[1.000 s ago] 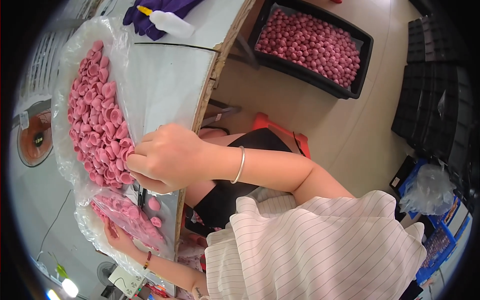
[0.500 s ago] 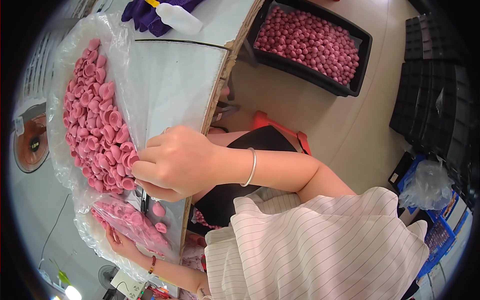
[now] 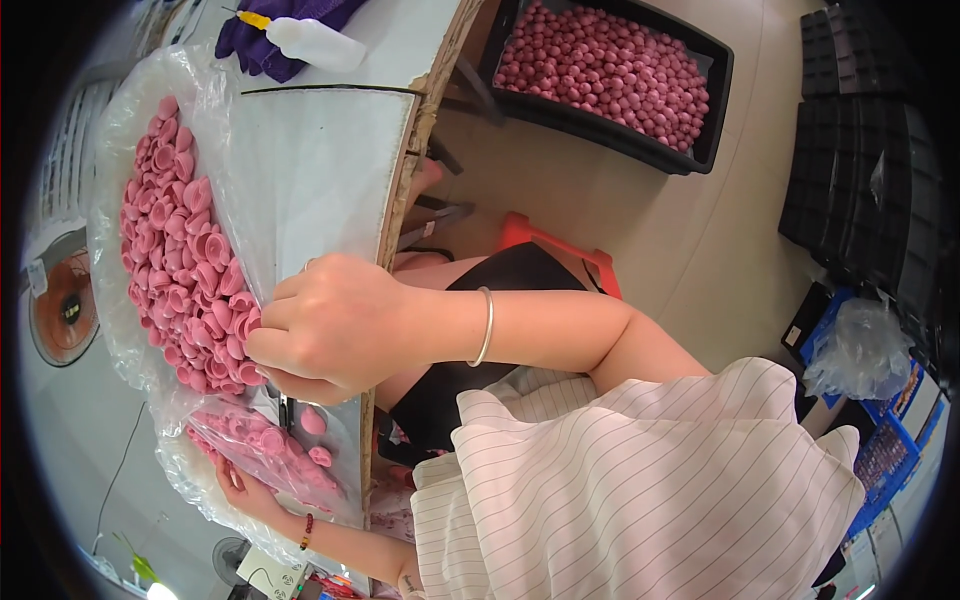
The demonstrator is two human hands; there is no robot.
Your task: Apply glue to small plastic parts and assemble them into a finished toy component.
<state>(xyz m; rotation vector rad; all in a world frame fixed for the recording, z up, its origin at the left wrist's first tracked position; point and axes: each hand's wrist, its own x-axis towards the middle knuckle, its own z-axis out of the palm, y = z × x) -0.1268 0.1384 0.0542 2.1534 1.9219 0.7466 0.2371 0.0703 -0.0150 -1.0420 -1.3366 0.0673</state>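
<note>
My right hand, with a bangle on its wrist, is closed with curled fingers beside a heap of pink cup-like pieces. Its fingertips are hidden from above, so what they hold cannot be made out. A narrow dark metal piece shows just below it, next to two loose pink pieces. Further down the table, my left hand, wearing a bead bracelet, has its thumb and fingers bent at the edge of a clear plastic bag with more pink pieces in it.
A large clear plastic sheet surrounds the heap on the white table. A white bottle lies on purple cloth. On the floor stand a black bin of pink balls, a red stool and stacked black crates.
The whole view has shifted a little, with table and floor bin sitting further left. Both hands keep nearly the same places against the heap and the bag.
</note>
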